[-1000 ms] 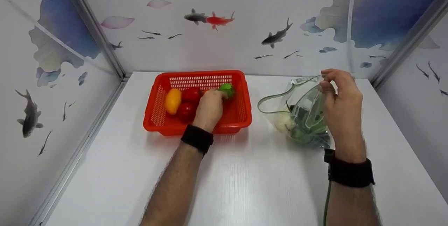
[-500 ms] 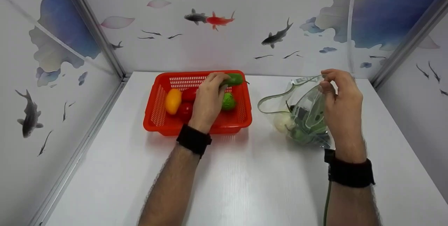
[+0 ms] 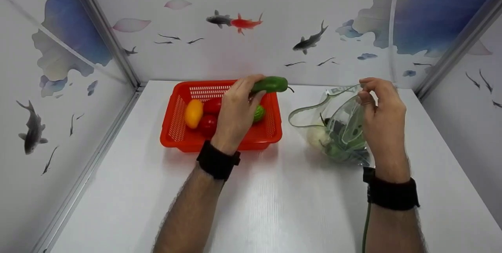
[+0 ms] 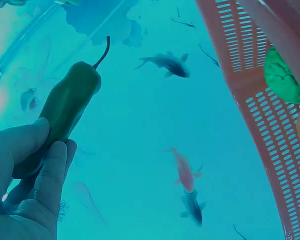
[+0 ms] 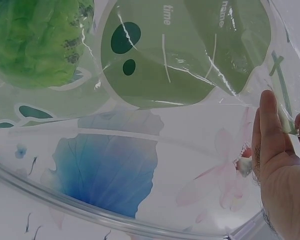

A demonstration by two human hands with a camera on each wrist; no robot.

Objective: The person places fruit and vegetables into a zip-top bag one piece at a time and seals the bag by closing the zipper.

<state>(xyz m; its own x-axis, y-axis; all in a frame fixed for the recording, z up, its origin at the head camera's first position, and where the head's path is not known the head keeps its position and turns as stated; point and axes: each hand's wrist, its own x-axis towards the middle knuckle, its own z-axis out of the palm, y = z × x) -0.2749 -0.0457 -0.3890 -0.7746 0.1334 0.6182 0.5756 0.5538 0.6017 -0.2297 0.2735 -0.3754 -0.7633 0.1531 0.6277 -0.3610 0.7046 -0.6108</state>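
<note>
A green pepper (image 3: 271,84) with a thin stem is held between the thumb and fingers of my left hand (image 3: 239,111), above the right back part of the red basket (image 3: 188,143). In the left wrist view the pepper (image 4: 72,100) points its stem away from the hand (image 4: 35,185). My right hand (image 3: 386,123) pinches the rim of a clear zip bag (image 3: 308,108), whose mouth gapes to the left. Inside the bag lie a whitish round vegetable (image 3: 318,137) and several green ones. The right wrist view shows the bag's green print (image 5: 185,55) and my hand (image 5: 285,165).
In the basket sit a yellow mango-like fruit (image 3: 194,113), red round produce (image 3: 208,124) and a wrinkled green piece (image 3: 259,113), partly hidden by my left hand. The white table (image 3: 274,198) meets printed walls (image 3: 251,49) at the back and sides.
My left hand has lifted the green pepper up out of the basket and slightly rightward, uncovering the wrinkled green piece. The right hand and the bag have stayed in place.
</note>
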